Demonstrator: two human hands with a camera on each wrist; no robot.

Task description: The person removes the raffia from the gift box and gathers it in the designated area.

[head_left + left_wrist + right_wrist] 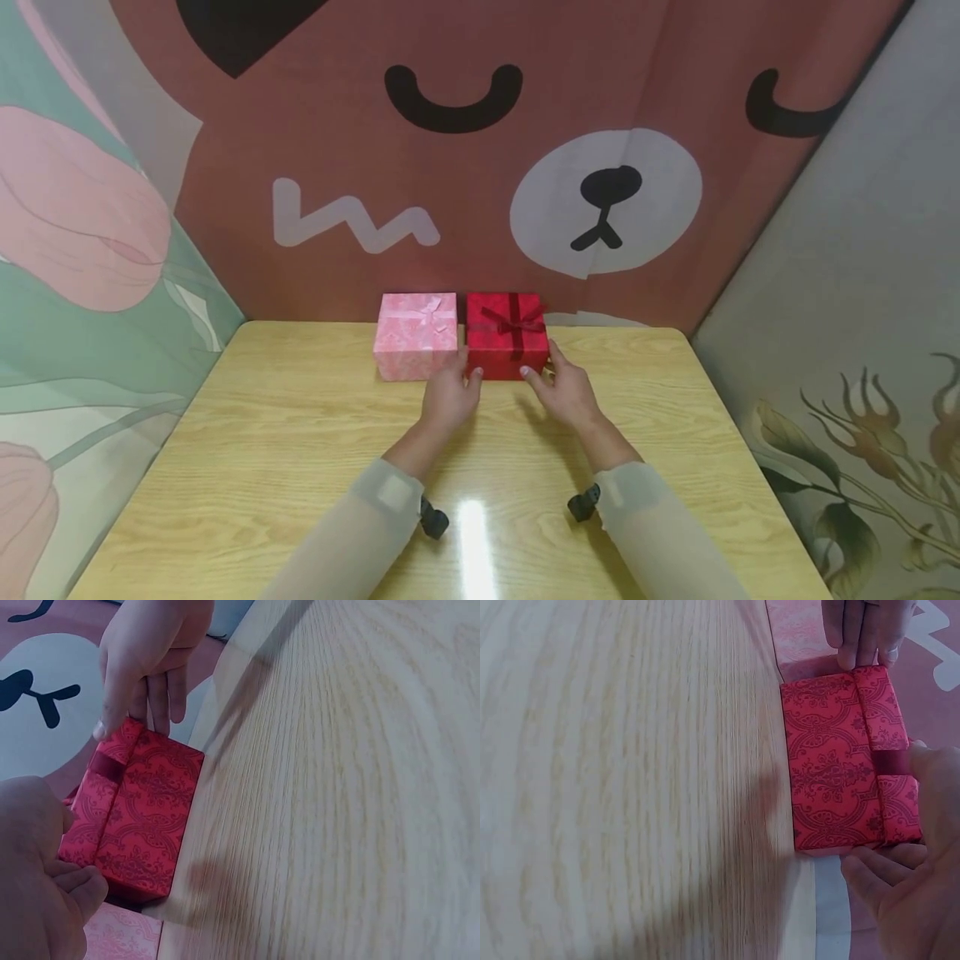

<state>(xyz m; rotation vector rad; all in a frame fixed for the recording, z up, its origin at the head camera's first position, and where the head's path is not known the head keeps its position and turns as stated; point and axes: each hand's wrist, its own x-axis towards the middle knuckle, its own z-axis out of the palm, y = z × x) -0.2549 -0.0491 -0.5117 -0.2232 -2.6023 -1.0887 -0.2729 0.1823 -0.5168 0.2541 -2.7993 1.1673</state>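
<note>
A red patterned gift box (495,342) with a dark red ribbon bow sits at the table's far edge. Its left side is held by my left hand (448,398), the fingers in the narrow space beside a pink gift box (408,337). My right hand (572,396) holds the opposite side, with the thumb near the front. Seen from the left wrist, the red box (146,814) lies between both hands. In the right wrist view, the right hand's fingers (877,874) bend against the box's side. The pink box has a pale bow and stands just left of the red one.
The wooden table (300,467) reaches back to a brown curtain (465,183) printed with a bear's face. Floral hangings (82,208) flank it on both sides. Small black cameras (433,518) sit at the wrists, by the pale sleeves (360,525).
</note>
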